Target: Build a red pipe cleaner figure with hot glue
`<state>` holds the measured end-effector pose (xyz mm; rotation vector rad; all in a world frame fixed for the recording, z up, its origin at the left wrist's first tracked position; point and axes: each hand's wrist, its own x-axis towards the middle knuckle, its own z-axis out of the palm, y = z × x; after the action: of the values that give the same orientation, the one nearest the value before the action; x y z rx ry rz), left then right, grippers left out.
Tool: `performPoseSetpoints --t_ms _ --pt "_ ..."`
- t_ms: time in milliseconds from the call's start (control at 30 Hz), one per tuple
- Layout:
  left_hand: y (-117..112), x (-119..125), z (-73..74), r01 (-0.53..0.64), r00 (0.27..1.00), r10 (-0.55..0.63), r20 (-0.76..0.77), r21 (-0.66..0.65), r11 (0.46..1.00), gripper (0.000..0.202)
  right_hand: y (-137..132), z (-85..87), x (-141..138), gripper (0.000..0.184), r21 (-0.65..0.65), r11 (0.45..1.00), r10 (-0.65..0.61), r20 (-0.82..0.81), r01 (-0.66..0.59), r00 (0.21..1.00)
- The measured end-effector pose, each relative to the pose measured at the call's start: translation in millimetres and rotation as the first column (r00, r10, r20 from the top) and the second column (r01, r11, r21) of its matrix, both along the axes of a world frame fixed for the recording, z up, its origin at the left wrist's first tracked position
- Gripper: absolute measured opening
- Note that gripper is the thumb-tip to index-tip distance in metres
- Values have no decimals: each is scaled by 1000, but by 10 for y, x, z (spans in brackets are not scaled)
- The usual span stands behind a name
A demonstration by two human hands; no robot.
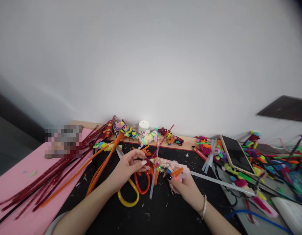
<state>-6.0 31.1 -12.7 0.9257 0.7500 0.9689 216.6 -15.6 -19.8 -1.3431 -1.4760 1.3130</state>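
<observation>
Left hand (129,165) is pinching the red glitter stem (162,141) in a closed grip while right hand (185,186) is clasping the pink figure (165,162) tight just above the bench (163,213); wrapping is looking partly done, the stem's long end sticking out loose.

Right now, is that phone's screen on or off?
Off, it seems: the phone shows a plain dark screen, with no glow.
</observation>
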Motion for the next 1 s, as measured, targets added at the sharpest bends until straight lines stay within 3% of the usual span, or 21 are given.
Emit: performPoseSetpoints --t_ms 200,467,1000 --pt "5 -1 6 0 1000 0 9 -4 1000 16 5 -22 4 27 22 1000 3 43 -4 999" --pt "9 9 10 -11 1000 11 14 1 1000 16 7 -73 21 21 28 1000 -3 25 3 1000" --pt "10 4 1 -27 1000 28 -10 25 999 15 3 18 -6 28 17 1000 18 4 -18 1000"
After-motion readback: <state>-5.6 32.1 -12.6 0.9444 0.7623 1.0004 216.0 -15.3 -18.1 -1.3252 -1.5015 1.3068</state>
